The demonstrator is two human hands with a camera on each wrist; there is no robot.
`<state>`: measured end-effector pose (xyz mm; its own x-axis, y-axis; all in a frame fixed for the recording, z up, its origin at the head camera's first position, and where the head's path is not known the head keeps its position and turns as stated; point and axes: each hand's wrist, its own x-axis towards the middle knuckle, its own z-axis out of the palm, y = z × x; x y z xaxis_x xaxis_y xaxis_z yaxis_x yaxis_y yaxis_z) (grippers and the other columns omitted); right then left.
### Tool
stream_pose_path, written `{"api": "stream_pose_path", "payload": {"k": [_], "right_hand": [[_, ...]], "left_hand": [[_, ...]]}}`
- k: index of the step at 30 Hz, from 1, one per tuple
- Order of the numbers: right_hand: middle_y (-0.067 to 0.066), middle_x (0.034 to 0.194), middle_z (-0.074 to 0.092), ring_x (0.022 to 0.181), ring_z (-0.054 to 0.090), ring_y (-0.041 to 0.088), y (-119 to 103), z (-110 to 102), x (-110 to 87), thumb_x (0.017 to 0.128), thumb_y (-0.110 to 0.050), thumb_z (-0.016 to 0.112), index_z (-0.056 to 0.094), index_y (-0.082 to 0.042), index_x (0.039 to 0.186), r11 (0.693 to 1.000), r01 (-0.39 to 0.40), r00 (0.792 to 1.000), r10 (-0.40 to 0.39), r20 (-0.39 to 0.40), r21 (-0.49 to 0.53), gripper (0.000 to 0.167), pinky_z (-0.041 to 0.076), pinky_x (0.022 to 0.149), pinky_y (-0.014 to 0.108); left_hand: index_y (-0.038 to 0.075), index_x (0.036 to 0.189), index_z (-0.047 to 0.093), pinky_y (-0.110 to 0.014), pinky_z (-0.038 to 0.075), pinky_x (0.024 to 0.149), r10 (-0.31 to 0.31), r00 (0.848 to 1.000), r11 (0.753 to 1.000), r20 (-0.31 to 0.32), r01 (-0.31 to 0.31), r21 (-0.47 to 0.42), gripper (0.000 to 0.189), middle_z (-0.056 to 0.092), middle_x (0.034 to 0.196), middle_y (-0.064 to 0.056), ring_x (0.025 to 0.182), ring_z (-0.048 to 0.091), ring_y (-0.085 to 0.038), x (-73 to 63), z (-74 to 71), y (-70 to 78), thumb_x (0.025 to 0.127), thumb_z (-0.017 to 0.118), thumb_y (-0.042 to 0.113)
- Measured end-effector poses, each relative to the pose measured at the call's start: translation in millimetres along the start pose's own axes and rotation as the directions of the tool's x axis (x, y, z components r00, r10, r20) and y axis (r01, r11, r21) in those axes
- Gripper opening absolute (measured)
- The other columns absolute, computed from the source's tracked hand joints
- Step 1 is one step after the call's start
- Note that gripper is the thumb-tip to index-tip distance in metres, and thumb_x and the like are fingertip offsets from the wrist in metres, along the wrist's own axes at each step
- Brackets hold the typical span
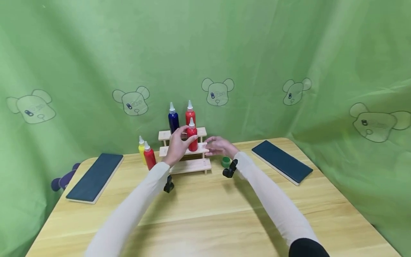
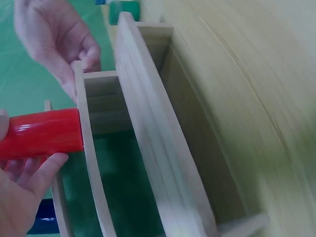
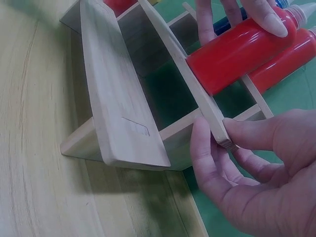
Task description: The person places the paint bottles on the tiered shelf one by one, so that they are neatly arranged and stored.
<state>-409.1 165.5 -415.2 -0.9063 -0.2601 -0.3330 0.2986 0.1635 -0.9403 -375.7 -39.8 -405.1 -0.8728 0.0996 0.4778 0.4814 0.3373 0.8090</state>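
Observation:
A red squeeze bottle (image 1: pixel 192 138) with a white pointed cap stands upright at the right part of a three-step wooden rack's middle shelf (image 3: pixel 173 47). My left hand (image 1: pixel 176 147) grips it from the left, thumb and fingers around its body; in the left wrist view the bottle's base meets the shelf board. At that shelf's right end, my right hand (image 3: pixel 252 163) pinches the board between thumb and fingers. Behind, on the top shelf (image 1: pixel 165 135), are a dark blue bottle (image 1: pixel 173 121) and another red bottle (image 1: pixel 190 115). The bottom shelf (image 1: pixel 192 165) carries no bottle in view.
Left of the rack stand a yellow bottle (image 1: pixel 141 149) and a red bottle (image 1: pixel 149 156). A small green container (image 1: pixel 226 162) sits right of the rack, near my right wrist. Dark blue flat pads (image 1: pixel 96 176) lie toward both table sides. A green curtain (image 1: pixel 179 53) hangs behind.

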Motion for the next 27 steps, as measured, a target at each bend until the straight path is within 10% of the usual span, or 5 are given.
{"api": "stream_pose_path", "payload": {"k": [27], "right_hand": [[0.012,0.114,0.055,0.084,0.064,0.017,-0.1,-0.6,-1.0,0.101,0.004,0.061,0.04,0.006,0.15,0.999,-0.009,1.0,0.009,-0.003,0.037,0.053,0.063,0.081,0.025]], "left_hand": [[0.005,0.134,0.064,-0.043,0.063,0.092,-0.102,0.995,0.994,-0.013,0.101,-0.034,0.048,0.07,0.125,-0.018,0.113,0.069,-0.033,0.9,0.6,5.9,0.091,0.083,0.016]]}}
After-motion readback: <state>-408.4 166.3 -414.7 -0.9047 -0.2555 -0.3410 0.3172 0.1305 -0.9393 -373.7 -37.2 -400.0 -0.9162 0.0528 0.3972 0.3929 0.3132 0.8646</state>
